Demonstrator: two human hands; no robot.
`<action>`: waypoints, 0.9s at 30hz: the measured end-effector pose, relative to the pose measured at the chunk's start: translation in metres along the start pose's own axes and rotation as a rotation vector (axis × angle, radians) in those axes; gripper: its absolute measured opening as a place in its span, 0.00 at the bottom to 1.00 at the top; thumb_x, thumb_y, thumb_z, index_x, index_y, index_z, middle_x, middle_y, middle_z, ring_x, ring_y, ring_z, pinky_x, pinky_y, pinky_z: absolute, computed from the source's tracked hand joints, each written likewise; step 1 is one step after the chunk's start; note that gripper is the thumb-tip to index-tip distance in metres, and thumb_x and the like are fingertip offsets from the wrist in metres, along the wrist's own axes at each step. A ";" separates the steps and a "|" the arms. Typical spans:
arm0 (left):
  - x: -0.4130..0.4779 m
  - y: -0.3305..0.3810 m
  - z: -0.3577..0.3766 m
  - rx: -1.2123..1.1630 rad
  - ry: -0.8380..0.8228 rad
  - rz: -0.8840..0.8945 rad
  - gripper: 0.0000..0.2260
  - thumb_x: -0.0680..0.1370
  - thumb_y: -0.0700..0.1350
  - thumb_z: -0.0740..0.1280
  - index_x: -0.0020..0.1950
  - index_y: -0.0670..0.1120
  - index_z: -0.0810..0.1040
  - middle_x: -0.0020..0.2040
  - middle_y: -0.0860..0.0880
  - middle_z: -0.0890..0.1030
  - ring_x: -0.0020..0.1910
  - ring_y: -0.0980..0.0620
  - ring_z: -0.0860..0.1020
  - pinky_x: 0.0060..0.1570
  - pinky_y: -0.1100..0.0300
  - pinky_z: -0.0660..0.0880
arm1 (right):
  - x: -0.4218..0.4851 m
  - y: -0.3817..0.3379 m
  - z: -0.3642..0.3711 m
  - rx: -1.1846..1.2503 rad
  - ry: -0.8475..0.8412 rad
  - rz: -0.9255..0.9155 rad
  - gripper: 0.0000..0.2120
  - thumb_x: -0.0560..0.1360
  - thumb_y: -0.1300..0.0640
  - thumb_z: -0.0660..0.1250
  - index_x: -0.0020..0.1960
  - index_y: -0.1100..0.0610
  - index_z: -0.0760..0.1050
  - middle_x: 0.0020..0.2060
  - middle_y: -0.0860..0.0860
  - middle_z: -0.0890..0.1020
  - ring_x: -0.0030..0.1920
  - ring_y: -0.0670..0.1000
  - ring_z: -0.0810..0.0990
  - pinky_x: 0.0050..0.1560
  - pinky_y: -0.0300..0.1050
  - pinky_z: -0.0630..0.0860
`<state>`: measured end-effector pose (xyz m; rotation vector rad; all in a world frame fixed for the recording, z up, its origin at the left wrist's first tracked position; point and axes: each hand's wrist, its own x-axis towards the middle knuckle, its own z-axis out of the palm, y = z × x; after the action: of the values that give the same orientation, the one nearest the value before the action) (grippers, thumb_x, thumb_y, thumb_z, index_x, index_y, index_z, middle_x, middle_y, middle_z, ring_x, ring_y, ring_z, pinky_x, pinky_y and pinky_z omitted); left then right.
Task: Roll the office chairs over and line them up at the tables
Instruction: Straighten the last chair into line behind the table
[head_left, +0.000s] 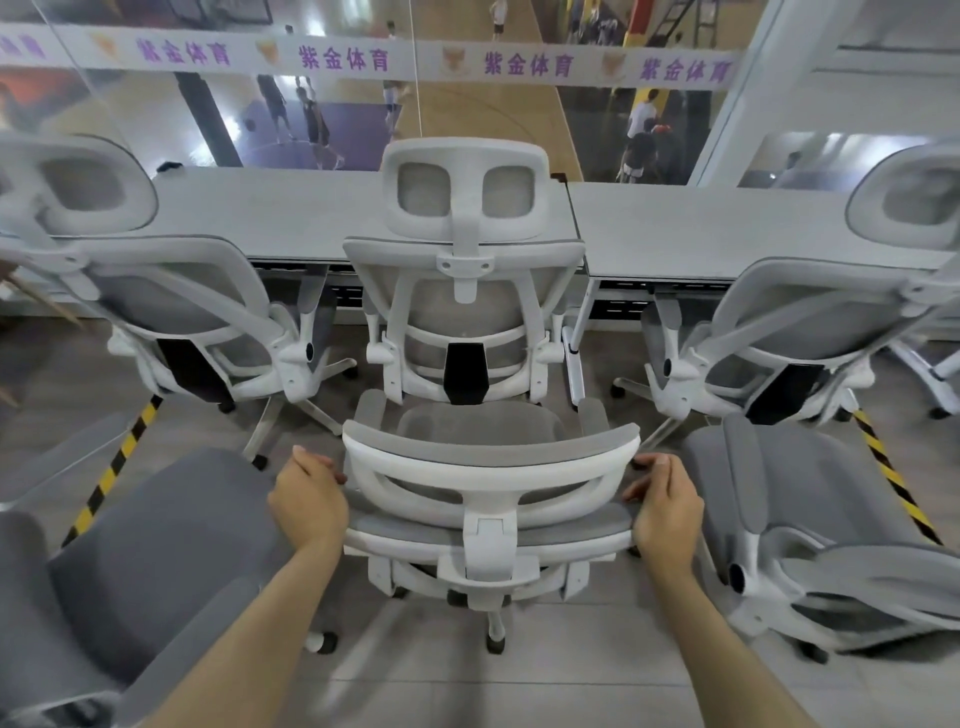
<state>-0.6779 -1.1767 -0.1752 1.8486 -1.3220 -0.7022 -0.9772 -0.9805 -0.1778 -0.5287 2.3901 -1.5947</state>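
We hold the near chair (491, 483) at centre, left hand (309, 499) and right hand (665, 512) curling their fingers round its back's side edges. At twelve o'clock a parked chair (467, 312) fills the table (701, 228) edge. The blurred, cut-off left chair (156, 545) crowds eight o'clock and the right chair (810, 519) crowds four.

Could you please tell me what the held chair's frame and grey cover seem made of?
Frame: probably moulded plastic, white with a soft sheen, judging by its smooth one-piece curves. Cover: seemingly grey mesh fabric, matte, with a fine woven texture.
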 end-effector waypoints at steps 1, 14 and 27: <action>-0.001 0.002 0.000 0.004 -0.011 -0.008 0.26 0.87 0.48 0.50 0.46 0.40 0.84 0.37 0.46 0.83 0.48 0.40 0.80 0.58 0.46 0.74 | -0.001 0.000 0.000 -0.002 -0.003 -0.004 0.16 0.86 0.56 0.54 0.50 0.57 0.79 0.32 0.54 0.82 0.32 0.42 0.80 0.35 0.31 0.72; -0.034 -0.026 -0.046 0.141 -0.141 0.000 0.15 0.84 0.44 0.58 0.46 0.36 0.79 0.45 0.33 0.81 0.42 0.35 0.77 0.48 0.41 0.75 | -0.051 0.013 -0.029 -0.067 -0.058 0.007 0.15 0.86 0.58 0.56 0.47 0.57 0.79 0.32 0.54 0.81 0.36 0.52 0.81 0.34 0.33 0.70; -0.031 -0.038 -0.066 0.079 -0.014 -0.031 0.23 0.86 0.49 0.54 0.34 0.43 0.75 0.34 0.43 0.76 0.36 0.41 0.74 0.39 0.49 0.70 | -0.071 -0.004 -0.020 -0.114 -0.053 -0.001 0.16 0.86 0.57 0.55 0.49 0.60 0.79 0.33 0.50 0.80 0.35 0.47 0.78 0.36 0.41 0.70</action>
<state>-0.6153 -1.1229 -0.1684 1.9342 -1.3496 -0.6892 -0.9189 -0.9357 -0.1678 -0.5866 2.4523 -1.4321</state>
